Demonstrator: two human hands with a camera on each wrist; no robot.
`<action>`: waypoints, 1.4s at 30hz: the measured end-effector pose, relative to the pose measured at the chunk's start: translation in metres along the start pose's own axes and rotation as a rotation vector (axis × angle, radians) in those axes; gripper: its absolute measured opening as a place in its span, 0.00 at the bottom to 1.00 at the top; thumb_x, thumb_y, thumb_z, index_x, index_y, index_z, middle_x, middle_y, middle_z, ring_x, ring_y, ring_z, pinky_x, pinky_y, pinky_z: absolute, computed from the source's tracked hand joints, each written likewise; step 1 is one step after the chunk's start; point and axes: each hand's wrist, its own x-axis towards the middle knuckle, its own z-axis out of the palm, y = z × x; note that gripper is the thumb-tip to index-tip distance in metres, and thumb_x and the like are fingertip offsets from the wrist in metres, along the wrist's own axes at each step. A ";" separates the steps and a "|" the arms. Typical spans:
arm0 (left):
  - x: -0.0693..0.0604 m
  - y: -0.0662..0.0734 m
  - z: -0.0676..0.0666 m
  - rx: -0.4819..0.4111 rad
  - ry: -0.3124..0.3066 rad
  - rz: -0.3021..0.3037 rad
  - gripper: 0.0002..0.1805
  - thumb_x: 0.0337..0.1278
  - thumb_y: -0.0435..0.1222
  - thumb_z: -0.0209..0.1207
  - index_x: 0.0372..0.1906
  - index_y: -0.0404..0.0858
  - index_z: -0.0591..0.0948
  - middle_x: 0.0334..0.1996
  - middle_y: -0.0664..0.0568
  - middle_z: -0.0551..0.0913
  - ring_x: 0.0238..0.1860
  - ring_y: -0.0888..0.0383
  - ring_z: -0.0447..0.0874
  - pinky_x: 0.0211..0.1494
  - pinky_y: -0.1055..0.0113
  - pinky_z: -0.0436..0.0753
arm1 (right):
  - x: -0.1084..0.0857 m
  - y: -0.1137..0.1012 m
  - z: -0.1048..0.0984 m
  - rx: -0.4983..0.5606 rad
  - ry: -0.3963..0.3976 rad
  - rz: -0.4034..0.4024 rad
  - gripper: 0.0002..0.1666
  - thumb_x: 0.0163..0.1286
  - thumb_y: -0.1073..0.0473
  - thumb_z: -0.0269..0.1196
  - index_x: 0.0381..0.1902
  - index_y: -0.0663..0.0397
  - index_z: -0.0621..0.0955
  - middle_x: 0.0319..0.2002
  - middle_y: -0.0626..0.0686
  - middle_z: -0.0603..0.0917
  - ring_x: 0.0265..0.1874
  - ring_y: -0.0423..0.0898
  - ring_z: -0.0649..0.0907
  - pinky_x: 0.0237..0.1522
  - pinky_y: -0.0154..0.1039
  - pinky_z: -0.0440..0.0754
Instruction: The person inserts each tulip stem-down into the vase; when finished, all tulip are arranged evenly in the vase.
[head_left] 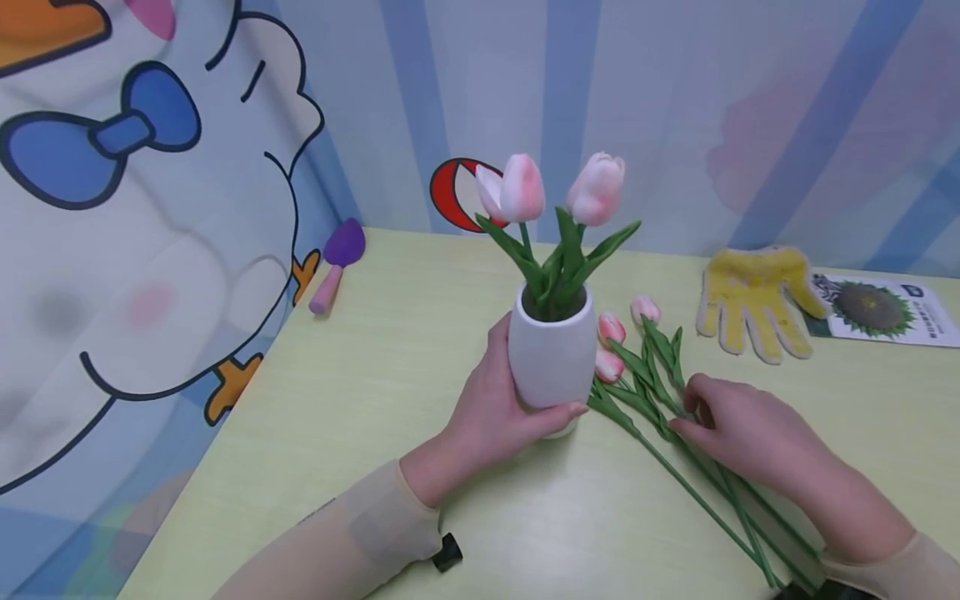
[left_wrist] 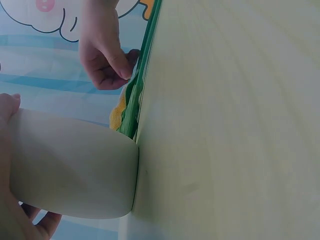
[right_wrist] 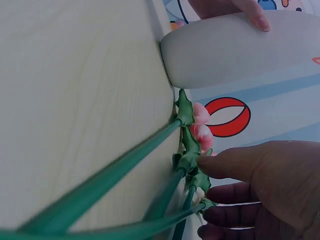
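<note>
A white vase [head_left: 553, 358] with pale pink artificial tulips [head_left: 596, 190] and green leaves stands on the table. My left hand [head_left: 498, 400] grips it from the left, its thumb across the front. To the right lie several loose tulips [head_left: 648, 392], with pink heads toward the back and long green stems toward the front. Over their stems is my right hand [head_left: 750, 425], its fingers slightly bent. The right wrist view shows its thumb [right_wrist: 227, 162] at the leaves of one tulip, apart from the other fingers [right_wrist: 235, 212]. No flower is clearly held there.
At the back left lies a small purple shovel [head_left: 343, 250] with a pink handle. A yellow glove [head_left: 753, 292] lies at the back right, partly over a packet [head_left: 900, 310] with a sunflower picture. A printed cloth backdrop [head_left: 637, 100] rises behind the table [head_left: 405, 333].
</note>
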 end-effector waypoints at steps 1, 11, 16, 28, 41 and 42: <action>0.000 0.000 0.000 -0.001 0.001 0.001 0.62 0.45 0.47 0.80 0.80 0.55 0.50 0.65 0.60 0.72 0.61 0.58 0.77 0.61 0.51 0.82 | 0.000 0.002 -0.001 -0.012 -0.019 0.007 0.18 0.69 0.45 0.69 0.41 0.52 0.80 0.24 0.44 0.77 0.21 0.42 0.72 0.24 0.40 0.69; 0.000 0.002 0.000 -0.012 -0.002 -0.008 0.62 0.45 0.46 0.80 0.80 0.57 0.49 0.64 0.61 0.72 0.61 0.59 0.77 0.61 0.51 0.82 | -0.004 0.017 -0.006 -0.073 -0.169 0.040 0.21 0.70 0.38 0.66 0.36 0.48 0.76 0.24 0.44 0.77 0.22 0.42 0.73 0.26 0.41 0.69; 0.000 0.001 0.000 -0.010 -0.006 -0.006 0.62 0.46 0.47 0.80 0.80 0.57 0.48 0.64 0.61 0.72 0.61 0.59 0.77 0.61 0.51 0.82 | -0.007 0.022 -0.007 -0.052 -0.236 0.021 0.20 0.70 0.38 0.65 0.35 0.46 0.76 0.23 0.43 0.76 0.21 0.42 0.73 0.25 0.40 0.68; 0.000 0.001 0.000 -0.002 -0.001 0.002 0.62 0.45 0.46 0.80 0.80 0.56 0.49 0.64 0.60 0.72 0.61 0.59 0.77 0.61 0.52 0.82 | -0.006 0.020 -0.005 -0.060 -0.215 0.007 0.12 0.72 0.50 0.64 0.32 0.46 0.74 0.22 0.45 0.74 0.21 0.43 0.71 0.25 0.40 0.65; 0.000 0.002 0.000 0.002 -0.002 -0.005 0.63 0.45 0.46 0.80 0.80 0.57 0.48 0.65 0.60 0.72 0.61 0.59 0.77 0.61 0.52 0.82 | -0.007 0.015 -0.013 0.138 -0.269 0.040 0.08 0.78 0.55 0.59 0.46 0.55 0.78 0.20 0.48 0.77 0.14 0.45 0.79 0.31 0.41 0.76; 0.000 0.002 0.000 -0.001 -0.005 -0.006 0.63 0.46 0.46 0.80 0.80 0.57 0.48 0.65 0.61 0.72 0.62 0.59 0.77 0.61 0.52 0.82 | -0.007 0.015 -0.013 0.137 -0.270 0.040 0.08 0.78 0.56 0.59 0.46 0.55 0.78 0.20 0.47 0.77 0.14 0.45 0.79 0.31 0.41 0.76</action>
